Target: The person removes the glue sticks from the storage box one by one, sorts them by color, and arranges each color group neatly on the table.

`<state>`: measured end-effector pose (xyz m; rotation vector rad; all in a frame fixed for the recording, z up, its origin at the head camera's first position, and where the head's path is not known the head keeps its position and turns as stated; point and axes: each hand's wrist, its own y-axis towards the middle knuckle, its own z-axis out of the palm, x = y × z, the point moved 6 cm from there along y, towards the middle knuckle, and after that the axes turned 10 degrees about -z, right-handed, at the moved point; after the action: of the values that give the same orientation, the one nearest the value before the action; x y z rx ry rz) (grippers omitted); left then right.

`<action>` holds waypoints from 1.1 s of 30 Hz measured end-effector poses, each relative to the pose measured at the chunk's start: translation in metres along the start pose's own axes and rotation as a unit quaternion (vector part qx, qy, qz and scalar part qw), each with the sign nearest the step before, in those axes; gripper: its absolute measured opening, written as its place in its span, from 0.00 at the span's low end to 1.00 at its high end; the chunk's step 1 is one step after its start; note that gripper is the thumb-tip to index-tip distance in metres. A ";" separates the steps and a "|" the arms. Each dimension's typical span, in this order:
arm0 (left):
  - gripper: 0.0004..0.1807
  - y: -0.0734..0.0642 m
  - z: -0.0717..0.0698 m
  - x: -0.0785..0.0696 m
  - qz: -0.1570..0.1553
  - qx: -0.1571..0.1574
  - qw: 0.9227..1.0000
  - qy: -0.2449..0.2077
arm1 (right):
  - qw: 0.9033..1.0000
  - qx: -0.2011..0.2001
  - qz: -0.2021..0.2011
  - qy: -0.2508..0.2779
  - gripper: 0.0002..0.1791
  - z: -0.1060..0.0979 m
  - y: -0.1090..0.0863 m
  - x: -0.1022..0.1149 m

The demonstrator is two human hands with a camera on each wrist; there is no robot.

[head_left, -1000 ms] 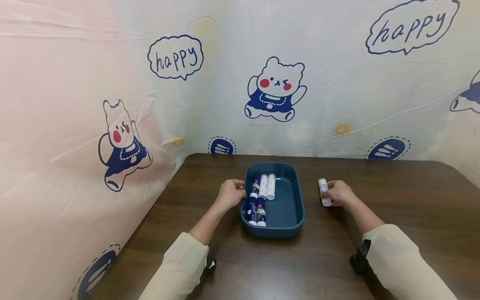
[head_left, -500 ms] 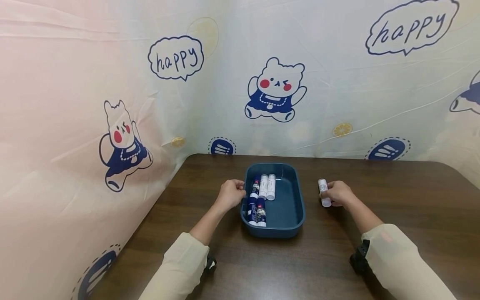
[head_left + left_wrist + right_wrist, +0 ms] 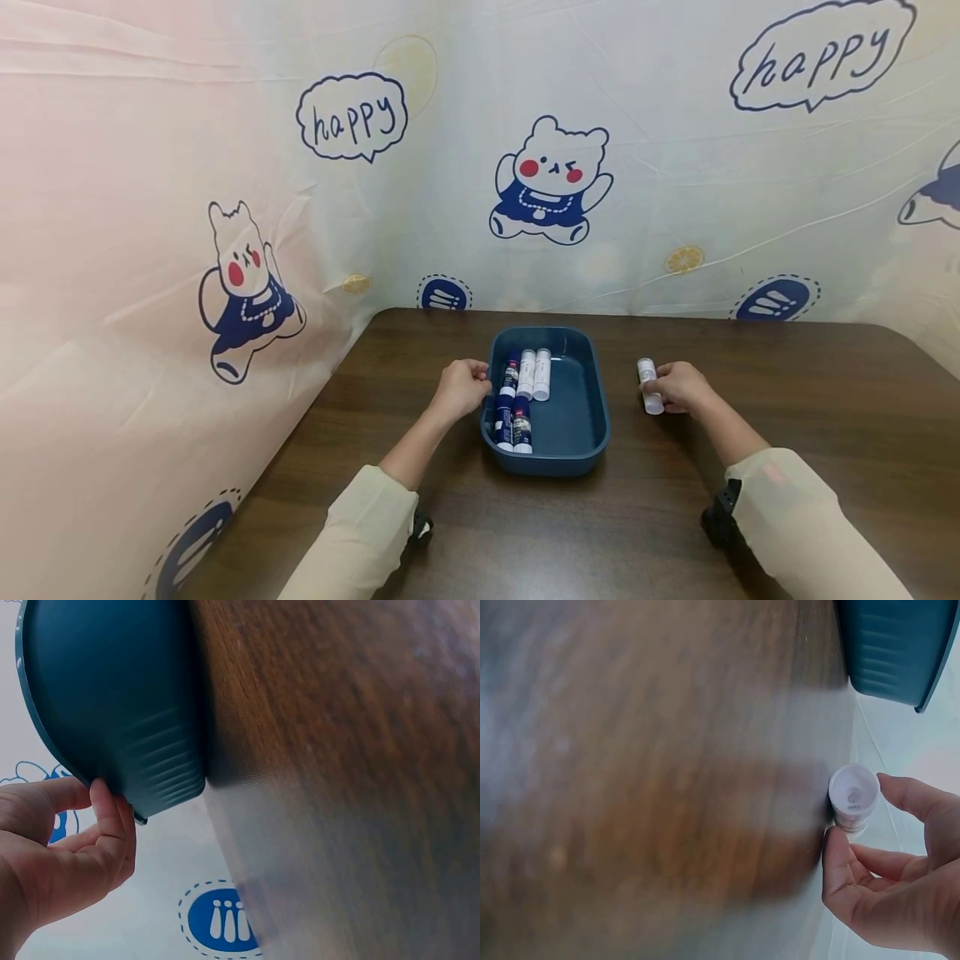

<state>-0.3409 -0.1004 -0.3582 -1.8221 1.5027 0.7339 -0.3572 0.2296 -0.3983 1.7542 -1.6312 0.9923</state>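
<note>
A blue-green plastic bin point(image 3: 570, 465) stands on the table, with several glue sticks lying along its left side. Two are white point(image 3: 542, 375), like the white glue stick point(image 3: 649, 387) on the right; the others are dark blue glue sticks point(image 3: 503, 425) with white ends. My left hand point(image 3: 461, 388) pinches the bin's left rim between thumb and fingers, which the left wrist view also shows. To the right of the bin, my right hand point(image 3: 678, 387) holds the white glue stick by its side. In the right wrist view its round hollow end point(image 3: 853, 790) faces the camera, low against the table.
The brown wooden table point(image 3: 810, 417) runs back to a printed cloth point(image 3: 450, 208) hung behind it and along the left. Inside the bin, the bare floor point(image 3: 570, 408) shows on the right side.
</note>
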 end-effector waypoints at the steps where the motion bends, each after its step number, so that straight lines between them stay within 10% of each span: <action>1: 0.17 0.000 0.000 0.000 -0.001 0.001 1.000 0.000 | 1.000 -0.002 0.000 0.001 0.30 -0.001 0.000 -0.001; 21: 0.17 0.001 0.001 0.001 -0.006 -0.001 1.000 -0.003 | 1.000 -0.023 -0.003 -0.015 0.33 -0.007 0.001 -0.002; 33: 0.17 0.000 0.001 0.000 -0.006 -0.001 1.000 0.001 | 0.987 -0.076 -0.068 -0.121 0.34 -0.018 0.002 0.024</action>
<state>-0.3411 -0.1002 -0.3588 -1.8313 1.4911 0.7286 -0.3619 0.2293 -0.3688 1.9100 -1.6566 0.5948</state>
